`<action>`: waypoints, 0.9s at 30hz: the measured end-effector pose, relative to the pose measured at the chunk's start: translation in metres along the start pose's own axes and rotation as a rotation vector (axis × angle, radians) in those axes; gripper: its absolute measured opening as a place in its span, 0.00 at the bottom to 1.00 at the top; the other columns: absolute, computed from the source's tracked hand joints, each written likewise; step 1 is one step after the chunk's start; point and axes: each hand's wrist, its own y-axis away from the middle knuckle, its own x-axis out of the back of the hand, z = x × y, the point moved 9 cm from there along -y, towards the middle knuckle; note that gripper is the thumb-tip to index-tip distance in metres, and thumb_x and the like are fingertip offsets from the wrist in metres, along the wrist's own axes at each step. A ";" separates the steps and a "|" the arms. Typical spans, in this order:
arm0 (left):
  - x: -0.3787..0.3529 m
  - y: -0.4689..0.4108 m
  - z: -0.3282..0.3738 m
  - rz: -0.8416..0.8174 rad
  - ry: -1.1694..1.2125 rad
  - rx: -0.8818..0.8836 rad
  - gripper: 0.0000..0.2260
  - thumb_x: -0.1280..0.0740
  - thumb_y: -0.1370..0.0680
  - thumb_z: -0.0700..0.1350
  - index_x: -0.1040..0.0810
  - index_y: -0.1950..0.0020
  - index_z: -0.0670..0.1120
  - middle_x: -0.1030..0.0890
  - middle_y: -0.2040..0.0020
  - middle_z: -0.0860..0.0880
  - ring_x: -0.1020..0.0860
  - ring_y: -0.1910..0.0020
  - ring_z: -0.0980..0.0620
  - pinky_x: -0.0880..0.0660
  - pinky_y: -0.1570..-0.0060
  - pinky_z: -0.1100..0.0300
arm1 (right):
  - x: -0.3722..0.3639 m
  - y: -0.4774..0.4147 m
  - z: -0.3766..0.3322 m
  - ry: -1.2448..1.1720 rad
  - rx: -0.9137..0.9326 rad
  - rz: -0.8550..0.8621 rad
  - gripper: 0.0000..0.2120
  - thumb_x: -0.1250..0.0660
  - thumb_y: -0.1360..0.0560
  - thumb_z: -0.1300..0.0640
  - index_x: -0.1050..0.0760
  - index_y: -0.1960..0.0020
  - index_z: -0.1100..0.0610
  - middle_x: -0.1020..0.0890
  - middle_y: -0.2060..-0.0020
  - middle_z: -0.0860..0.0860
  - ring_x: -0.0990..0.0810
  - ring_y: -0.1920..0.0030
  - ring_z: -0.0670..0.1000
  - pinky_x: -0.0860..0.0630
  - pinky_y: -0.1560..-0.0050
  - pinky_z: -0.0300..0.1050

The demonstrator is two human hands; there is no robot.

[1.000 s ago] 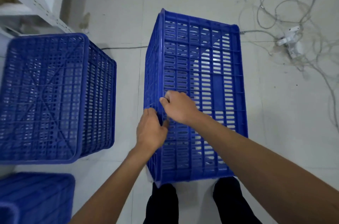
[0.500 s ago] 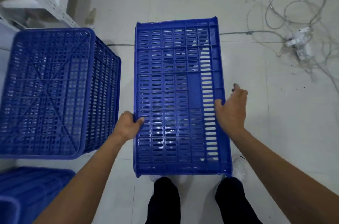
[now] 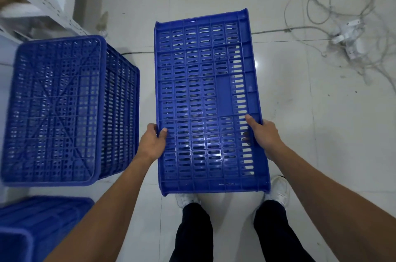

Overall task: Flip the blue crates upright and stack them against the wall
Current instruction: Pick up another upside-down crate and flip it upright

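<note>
Presently the slotted blue crate [image 3: 205, 103] is gripped along both long edges by left hand [image 3: 152, 141] and right hand [image 3: 264, 134], mid-flip; rotation upright is judged next.

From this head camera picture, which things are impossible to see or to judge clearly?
- Held crate: its open side faces away, so the inside is hidden.
- Right hand: fingertips are hidden behind the crate's edge; the left hand shows only its thumb on the face.
- Second crate: blurred, and its contents are hidden by its upturned base.
- Third crate: cut off by the left and bottom edges.
- The wall for stacking: not identifiable.
</note>
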 end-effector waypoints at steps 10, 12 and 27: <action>-0.047 0.032 0.040 -0.131 0.044 -0.093 0.16 0.50 0.15 0.48 0.32 0.28 0.53 0.20 0.39 0.45 0.19 0.44 0.43 0.22 0.41 0.42 | 0.069 0.004 -0.006 0.087 0.062 0.115 0.19 0.34 0.25 0.37 0.21 0.51 0.53 0.15 0.60 0.50 0.16 0.66 0.49 0.22 0.67 0.44; -0.060 0.037 0.055 -0.138 0.039 -0.115 0.16 0.50 0.15 0.50 0.33 0.28 0.53 0.20 0.38 0.45 0.20 0.43 0.42 0.22 0.41 0.41 | 0.088 0.004 -0.005 0.114 0.065 0.140 0.20 0.35 0.26 0.36 0.21 0.51 0.53 0.15 0.58 0.51 0.16 0.61 0.53 0.18 0.60 0.51; -0.132 0.032 0.112 -0.126 -0.067 -0.132 0.15 0.44 0.16 0.47 0.29 0.30 0.46 0.20 0.38 0.43 0.24 0.52 0.49 0.26 0.52 0.54 | 0.167 0.036 -0.021 0.267 0.224 0.318 0.27 0.38 0.23 0.37 0.29 0.58 0.62 0.19 0.63 0.58 0.18 0.63 0.57 0.20 0.59 0.59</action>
